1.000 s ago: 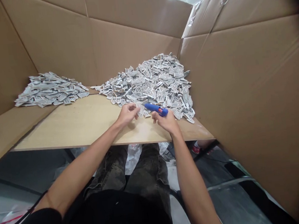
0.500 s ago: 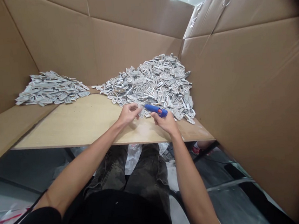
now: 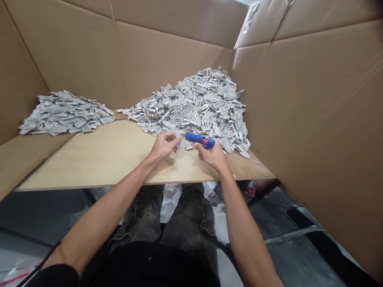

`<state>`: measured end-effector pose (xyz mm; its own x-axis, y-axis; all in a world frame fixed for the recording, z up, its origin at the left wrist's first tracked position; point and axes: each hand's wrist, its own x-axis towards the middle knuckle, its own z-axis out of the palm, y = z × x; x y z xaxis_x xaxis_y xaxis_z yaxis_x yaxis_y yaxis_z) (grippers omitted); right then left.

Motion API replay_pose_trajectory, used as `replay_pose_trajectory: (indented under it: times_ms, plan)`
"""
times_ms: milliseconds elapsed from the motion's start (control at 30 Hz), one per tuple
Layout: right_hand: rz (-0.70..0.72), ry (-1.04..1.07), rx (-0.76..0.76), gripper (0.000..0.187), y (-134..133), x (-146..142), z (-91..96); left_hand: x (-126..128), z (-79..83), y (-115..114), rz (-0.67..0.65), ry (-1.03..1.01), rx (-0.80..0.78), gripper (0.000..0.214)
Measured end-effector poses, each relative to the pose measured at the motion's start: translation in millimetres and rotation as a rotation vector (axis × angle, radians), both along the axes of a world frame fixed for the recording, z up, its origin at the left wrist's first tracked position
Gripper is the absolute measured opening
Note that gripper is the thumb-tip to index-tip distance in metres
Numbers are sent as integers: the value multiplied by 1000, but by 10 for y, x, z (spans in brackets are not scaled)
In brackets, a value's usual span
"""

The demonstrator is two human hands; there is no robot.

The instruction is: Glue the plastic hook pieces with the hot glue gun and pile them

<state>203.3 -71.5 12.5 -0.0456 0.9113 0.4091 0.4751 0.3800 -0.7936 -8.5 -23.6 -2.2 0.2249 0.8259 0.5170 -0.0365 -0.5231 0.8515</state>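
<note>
My left hand [image 3: 162,146] pinches a small grey-white flat piece [image 3: 180,143] just above the wooden board [image 3: 104,156]. My right hand [image 3: 213,156] grips a blue tool with a red part [image 3: 200,139], its tip pointing left at that piece. Both hands sit at the near edge of a large heap of similar grey-white pieces [image 3: 201,106].
A smaller heap of the same pieces [image 3: 63,119] lies at the far left on a cardboard ledge. Tall cardboard walls [image 3: 317,118] close in the back, left and right. Below the board are my legs and a cluttered floor.
Almost nothing has moved; the hands and tool keep the same place, with only a slight shift of the view.
</note>
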Motion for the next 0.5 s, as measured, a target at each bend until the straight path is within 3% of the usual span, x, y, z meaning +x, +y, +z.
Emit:
replay_pose_trajectory:
  times_ms: [300,500]
  plan:
    - [4,-21,30,63,0,-2,-8,5,61,-99,47,26,11,37]
    - [5,-28,42,63,-38,-66,27,18,59,-175,199,66,123,33]
